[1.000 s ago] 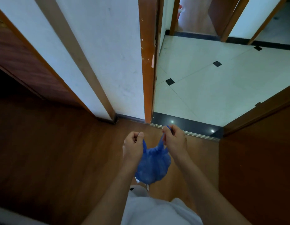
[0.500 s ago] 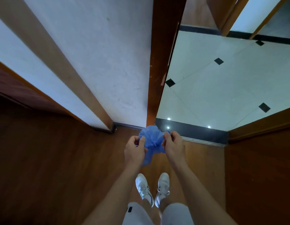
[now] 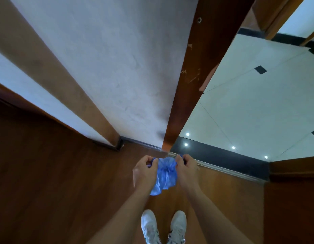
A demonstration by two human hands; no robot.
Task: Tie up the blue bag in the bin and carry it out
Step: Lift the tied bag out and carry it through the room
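Blue bag (image 3: 164, 176) — gathered neck pinched between left hand (image 3: 145, 170) and right hand (image 3: 187, 169) (each grip closed on plastic)

A wooden door frame (image 3: 184, 95) is seen; left of it stands a white wall (image 3: 117, 59), right of it pale tiles (image 3: 249, 103), below it wood floor (image 3: 55, 182).

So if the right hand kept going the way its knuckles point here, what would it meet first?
Probably the blue bag. The right hand is closed on one gathered end, knuckles turned inward toward the left hand, with only the bag's bunched neck between them. Depth is hard to judge.
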